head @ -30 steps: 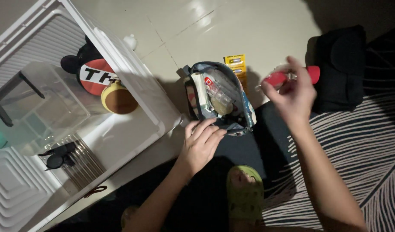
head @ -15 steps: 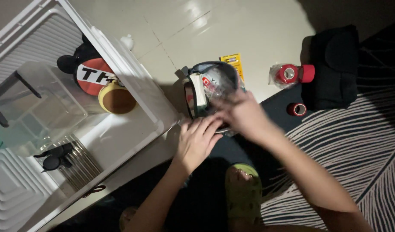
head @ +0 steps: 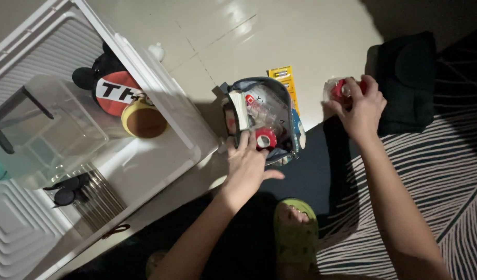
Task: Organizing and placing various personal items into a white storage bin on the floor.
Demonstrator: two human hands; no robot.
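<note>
An open blue-grey pouch [head: 287, 98] lies on the floor, stuffed with small packets and a red tape roll [head: 266, 139]. My left hand [head: 249, 168] rests flat on the pouch's near edge, fingertips beside that roll and thumb spread. To the right, my right hand [head: 360, 106] is closed around red tape rolls in clear plastic wrap [head: 338, 87], at the edge of the dark mat next to a black bag [head: 409, 78].
A yellow battery pack [head: 284, 75] lies behind the pouch. A white storage box [head: 160, 98] at left holds a plush toy [head: 111, 88], a clear bin and dark clips. My green slipper [head: 295, 233] and a striped rug [head: 435, 176] are close by.
My right hand went from holding red rolls at the right to the pouch, then back to the wrapped rolls by the black bag. A red tape roll now shows in the pouch.
</note>
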